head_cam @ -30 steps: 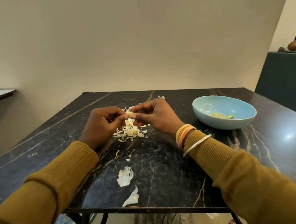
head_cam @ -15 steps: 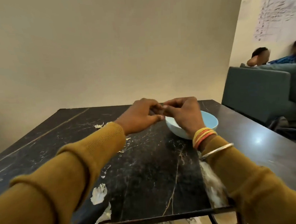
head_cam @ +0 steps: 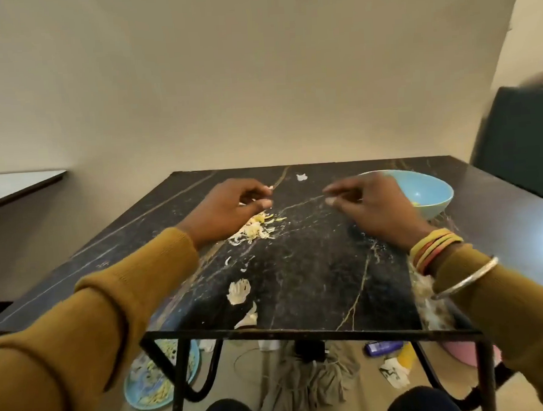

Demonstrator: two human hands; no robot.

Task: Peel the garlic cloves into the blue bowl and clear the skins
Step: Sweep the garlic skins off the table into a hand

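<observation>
Head view: the left hand (head_cam: 229, 208) is held over the table (head_cam: 316, 282) with its fingers curled. A pale scrap is glimpsed at its fingertips, but whether anything is gripped cannot be told through the blur. The right hand (head_cam: 372, 208) is loosely curled, thumb and forefinger tips apart, and nothing is seen between them. The bowl (head_cam: 434, 192) is partly hidden just behind the right hand, and a yellow clove (head_cam: 415, 203) is seen in it. The skins (head_cam: 256, 230) are heaped just beneath the left hand. A plate (head_cam: 160, 383) is seen on the floor below the left forearm.
</observation>
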